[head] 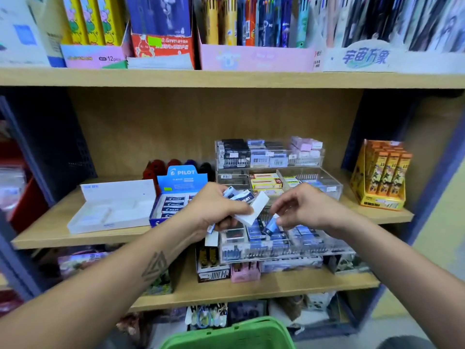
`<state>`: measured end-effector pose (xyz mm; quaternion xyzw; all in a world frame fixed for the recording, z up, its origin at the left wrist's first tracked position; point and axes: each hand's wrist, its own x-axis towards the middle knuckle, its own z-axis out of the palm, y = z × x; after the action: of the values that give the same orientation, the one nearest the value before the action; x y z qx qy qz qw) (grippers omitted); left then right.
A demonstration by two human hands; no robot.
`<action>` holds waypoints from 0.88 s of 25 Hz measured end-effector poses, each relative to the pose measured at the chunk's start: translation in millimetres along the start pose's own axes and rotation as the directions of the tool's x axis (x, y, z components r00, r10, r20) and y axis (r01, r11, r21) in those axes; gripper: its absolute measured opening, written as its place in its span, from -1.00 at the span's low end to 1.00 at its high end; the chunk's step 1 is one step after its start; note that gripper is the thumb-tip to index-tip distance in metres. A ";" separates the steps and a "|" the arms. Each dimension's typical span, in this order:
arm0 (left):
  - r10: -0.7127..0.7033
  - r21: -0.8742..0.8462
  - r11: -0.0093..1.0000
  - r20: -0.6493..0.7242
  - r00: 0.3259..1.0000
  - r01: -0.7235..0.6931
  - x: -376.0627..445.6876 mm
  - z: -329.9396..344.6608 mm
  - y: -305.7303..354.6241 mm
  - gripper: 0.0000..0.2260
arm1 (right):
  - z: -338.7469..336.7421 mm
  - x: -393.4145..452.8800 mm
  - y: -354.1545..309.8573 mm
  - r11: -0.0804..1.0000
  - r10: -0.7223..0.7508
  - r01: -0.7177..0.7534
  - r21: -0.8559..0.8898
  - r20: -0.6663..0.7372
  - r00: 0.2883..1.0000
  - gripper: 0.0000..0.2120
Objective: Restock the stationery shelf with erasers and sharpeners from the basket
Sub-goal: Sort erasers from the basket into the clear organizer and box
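Several Pilot erasers [241,205] are gripped in a bunch by the left hand [214,210], above the front edge of the clear tiered organizer [284,250]. At three o'clock of it, well apart, one small blue eraser [271,225] is pinched by the right hand [305,209]. The green basket [231,335] rim is seen at six o'clock. Open shelf board lies between the white tray [110,210] and the shelf edge.

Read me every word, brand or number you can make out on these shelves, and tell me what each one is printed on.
"PILOT": blue eraser box lid and the erasers inside.
"PILOT", partly covered: eraser gripped in the left hand.
"12pcs": pink box, top shelf.
"0.5mm": red box.
"宇宙万象": white display box.
Barcodes, price tags, small eraser in right hand: too blurred.
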<state>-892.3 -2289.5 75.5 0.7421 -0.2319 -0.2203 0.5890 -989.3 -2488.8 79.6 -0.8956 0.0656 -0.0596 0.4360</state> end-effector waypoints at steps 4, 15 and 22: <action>-0.040 -0.012 0.999 -0.059 0.997 0.039 1.9 1.2 -9.7 -0.88 | -3.3 7.9 -7.4 0.993 -0.055 0.073 -0.088 0.188 0.981 -0.80; -0.039 -0.080 0.996 -0.189 0.981 0.024 -0.4 4.2 -15.7 -0.90 | 15.4 22.4 -16.9 0.930 -0.105 0.247 -0.271 0.450 0.887 -0.84; -0.061 -0.086 0.995 -0.183 0.981 0.046 -1.7 4.5 -13.9 -0.89 | 18.3 18.8 -6.6 0.917 -0.095 0.233 -0.323 0.391 0.915 -0.86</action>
<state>-895.1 -2289.2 61.0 0.7407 -0.1469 -0.1755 0.6317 -967.3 -2473.8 74.6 -0.9580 -0.0839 0.0854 0.2606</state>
